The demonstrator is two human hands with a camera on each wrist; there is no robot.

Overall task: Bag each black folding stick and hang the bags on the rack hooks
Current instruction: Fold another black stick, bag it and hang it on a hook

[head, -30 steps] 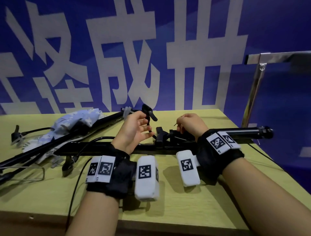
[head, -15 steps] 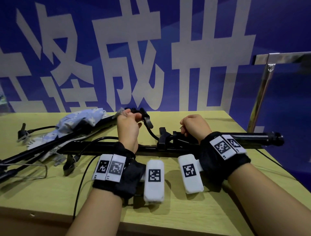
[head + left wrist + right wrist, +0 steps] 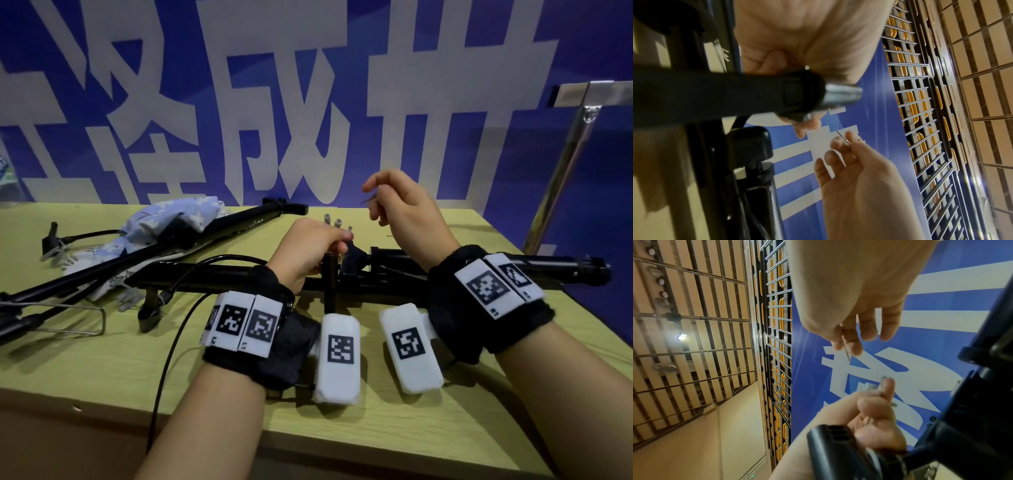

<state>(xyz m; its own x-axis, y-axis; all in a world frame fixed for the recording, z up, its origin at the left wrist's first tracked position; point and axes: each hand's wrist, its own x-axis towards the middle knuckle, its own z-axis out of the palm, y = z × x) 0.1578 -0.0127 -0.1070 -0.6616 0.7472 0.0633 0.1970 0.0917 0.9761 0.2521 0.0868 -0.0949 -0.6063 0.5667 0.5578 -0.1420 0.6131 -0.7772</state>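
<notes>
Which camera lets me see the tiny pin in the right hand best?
The right wrist view: the thin pin stands sharp against the blue wall, pinched by the right hand. The left wrist view shows it too, smaller, between fingertips. In the head view it is only a faint sliver by the thumb.

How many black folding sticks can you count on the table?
2. near stick lies across the table under both wrists; far stick runs diagonally from the back toward the left edge, over the cloth bag. Others may be hidden.

Two black folding sticks lie on the worktop: one (image 3: 219,284) across the middle, another (image 3: 144,253) angled toward 10 o'clock. One patterned bag (image 3: 171,219) at 10 o'clock. Two hands, left (image 3: 308,250) and right (image 3: 407,212). One thin pin (image 3: 368,200).
</notes>
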